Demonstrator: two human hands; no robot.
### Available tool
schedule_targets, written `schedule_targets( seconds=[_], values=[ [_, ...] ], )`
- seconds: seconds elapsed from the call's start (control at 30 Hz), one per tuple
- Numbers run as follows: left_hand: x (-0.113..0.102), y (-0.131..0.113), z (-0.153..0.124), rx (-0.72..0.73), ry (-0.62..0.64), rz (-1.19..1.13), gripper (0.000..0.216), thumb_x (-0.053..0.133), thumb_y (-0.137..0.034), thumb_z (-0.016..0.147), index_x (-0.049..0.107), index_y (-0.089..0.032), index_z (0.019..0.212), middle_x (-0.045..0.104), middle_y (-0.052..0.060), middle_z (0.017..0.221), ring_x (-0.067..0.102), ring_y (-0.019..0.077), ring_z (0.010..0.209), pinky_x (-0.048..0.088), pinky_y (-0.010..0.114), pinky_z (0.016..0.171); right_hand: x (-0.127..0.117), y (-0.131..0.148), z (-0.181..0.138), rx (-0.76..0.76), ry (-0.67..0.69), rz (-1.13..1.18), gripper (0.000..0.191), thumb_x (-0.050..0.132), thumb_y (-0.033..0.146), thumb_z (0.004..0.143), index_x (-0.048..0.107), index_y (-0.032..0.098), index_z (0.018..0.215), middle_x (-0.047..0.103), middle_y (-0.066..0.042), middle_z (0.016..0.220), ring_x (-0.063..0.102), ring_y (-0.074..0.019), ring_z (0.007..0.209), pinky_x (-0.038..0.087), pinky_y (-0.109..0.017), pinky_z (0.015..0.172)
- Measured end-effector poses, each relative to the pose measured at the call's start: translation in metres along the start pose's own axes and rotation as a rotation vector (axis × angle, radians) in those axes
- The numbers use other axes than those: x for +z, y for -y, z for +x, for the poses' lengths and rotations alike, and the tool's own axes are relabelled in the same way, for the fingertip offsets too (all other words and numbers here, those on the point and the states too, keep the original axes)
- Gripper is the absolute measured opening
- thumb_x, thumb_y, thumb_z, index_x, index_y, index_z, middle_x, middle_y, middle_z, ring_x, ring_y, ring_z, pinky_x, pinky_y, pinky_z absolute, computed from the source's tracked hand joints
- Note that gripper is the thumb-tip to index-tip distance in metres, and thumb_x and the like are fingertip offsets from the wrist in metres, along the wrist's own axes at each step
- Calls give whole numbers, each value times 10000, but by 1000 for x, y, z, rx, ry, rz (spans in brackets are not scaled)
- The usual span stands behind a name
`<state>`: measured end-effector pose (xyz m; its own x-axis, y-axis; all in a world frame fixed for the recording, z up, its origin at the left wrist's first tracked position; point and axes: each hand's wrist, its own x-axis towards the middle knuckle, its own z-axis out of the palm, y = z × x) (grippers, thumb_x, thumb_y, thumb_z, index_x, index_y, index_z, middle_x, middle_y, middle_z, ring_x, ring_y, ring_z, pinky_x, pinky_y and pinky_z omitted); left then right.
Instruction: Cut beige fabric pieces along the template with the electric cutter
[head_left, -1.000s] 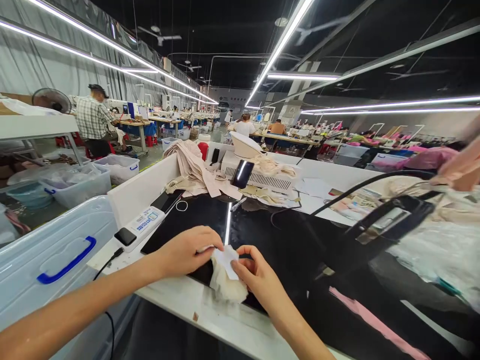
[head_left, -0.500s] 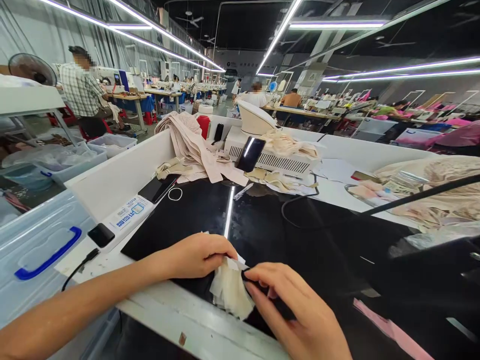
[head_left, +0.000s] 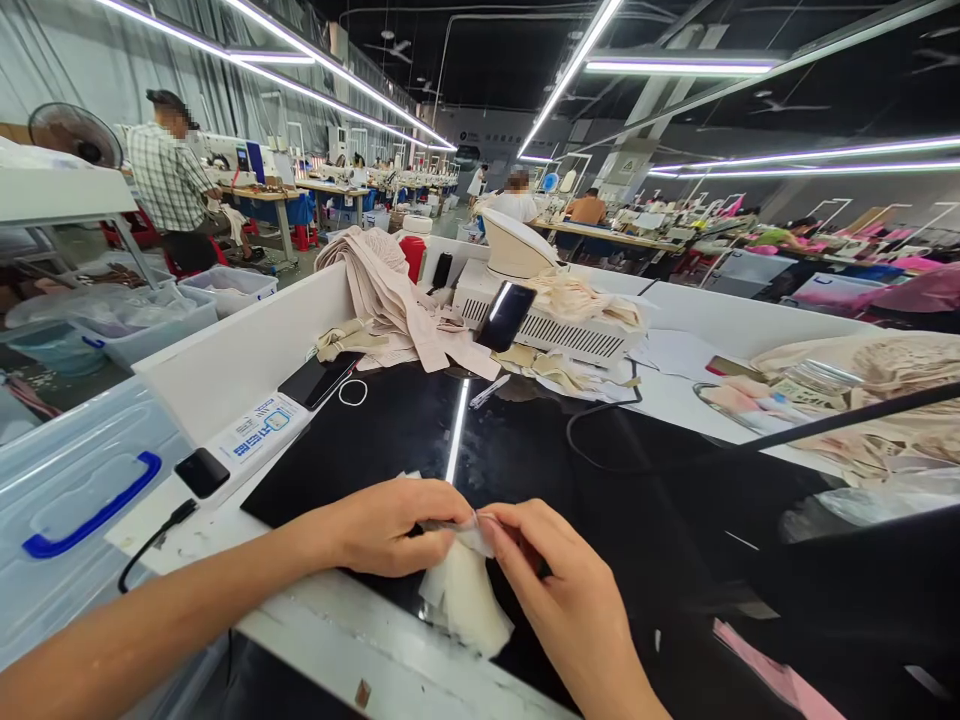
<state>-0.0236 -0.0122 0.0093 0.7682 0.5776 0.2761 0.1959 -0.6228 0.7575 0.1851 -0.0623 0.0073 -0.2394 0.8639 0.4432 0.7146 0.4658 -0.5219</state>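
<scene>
Cream fabric pieces (head_left: 469,605) hang in a layered bundle between my hands, just over the near edge of the black tabletop (head_left: 360,450). My left hand (head_left: 401,525) is closed, its thumb and forefinger pinching the bundle's upper end. Right beside it, my right hand (head_left: 551,555) pinches the same end, at a thin whitish edge, with thumb and forefinger; its fingertips meet those of the left. The fingers hide exactly how many layers each hand grips. Loose ends of the bundle fan downward toward the table's pale front edge (head_left: 337,630).
Phones (head_left: 506,315) and fabric strips (head_left: 390,290) lie toward the back, near a white vented box (head_left: 570,330). A black cable (head_left: 825,425) crosses at right. A pink strip (head_left: 772,670) rests at front right. A lidded plastic bin (head_left: 82,480) stands left. People sit at other tables.
My right hand has moved left and up to the bundle's upper end, its fingers closing into a pinch there. My left hand keeps its grip, and the view has shifted slightly.
</scene>
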Motion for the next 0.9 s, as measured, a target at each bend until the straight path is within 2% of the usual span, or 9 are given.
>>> schedule_targets(
  seconds=[0.07, 0.13, 0.27, 0.37, 0.53, 0.7, 0.8, 0.9],
  values=[
    [1, 1, 0, 1, -14, -7, 209, 504, -178, 926, 674, -157, 1048, 704, 70, 1094, 634, 188, 1033, 468, 273, 955, -4, 0, -1, -17, -52, -4, 116, 570, 328, 978, 660, 259, 998, 613, 13, 726, 574, -138, 587, 488, -245, 538],
    [4, 4, 0, 1, -33, -23, 210, 499, -209, 973, 686, -160, 1056, 714, 70, 1121, 638, 180, 1079, 460, 264, 976, -8, 2, -4, -134, -94, -17, 92, 593, 288, 963, 645, 261, 1034, 632, 8, 744, 599, -145, 620, 503, -250, 566],
    [7, 6, 0, -3, -67, -38, 234, 488, -200, 996, 701, -131, 1066, 722, 90, 1130, 650, 174, 1093, 467, 252, 973, -11, 8, -11, -442, 7, -156, 116, 587, 199, 961, 666, 252, 1027, 721, -10, 848, 658, -150, 723, 522, -265, 662],
    [7, 6, 1, 1, -75, -46, 230, 493, -185, 991, 705, -126, 1057, 729, 94, 1111, 656, 175, 1073, 477, 256, 959, -5, 13, -11, -544, 38, -295, 162, 521, 203, 999, 670, 223, 1060, 753, -15, 880, 673, -153, 734, 495, -291, 662],
    [7, 7, 4, 21, -98, -39, 219, 502, -159, 971, 712, -112, 1015, 738, 106, 1073, 664, 187, 1029, 494, 273, 928, 6, 18, -10, -578, 12, -410, 276, 405, 264, 1051, 673, 196, 1049, 741, -29, 849, 646, -166, 698, 416, -329, 667],
    [8, 8, 5, 31, -90, -39, 226, 496, -172, 980, 711, -121, 1032, 735, 101, 1078, 661, 185, 1030, 490, 270, 930, 14, 21, -12, -590, -1, -494, 256, 438, 217, 1027, 686, 183, 976, 683, -9, 721, 599, -175, 615, 368, -344, 616],
    [8, 9, 5, 37, -99, -38, 223, 498, -186, 984, 708, -125, 1028, 731, 98, 1072, 658, 182, 1024, 487, 264, 926, 12, 23, -16, -538, -7, -425, 233, 474, 173, 1007, 687, 191, 916, 679, -7, 704, 600, -167, 599, 409, -327, 611],
    [8, 10, 4, 54, -109, -52, 220, 503, -196, 984, 704, -110, 1007, 727, 105, 1046, 654, 182, 1014, 484, 254, 912, 5, 22, -17, -379, -11, -221, 211, 496, 209, 1004, 696, 218, 938, 707, -26, 774, 640, -167, 659, 494, -288, 650]
  ],
)
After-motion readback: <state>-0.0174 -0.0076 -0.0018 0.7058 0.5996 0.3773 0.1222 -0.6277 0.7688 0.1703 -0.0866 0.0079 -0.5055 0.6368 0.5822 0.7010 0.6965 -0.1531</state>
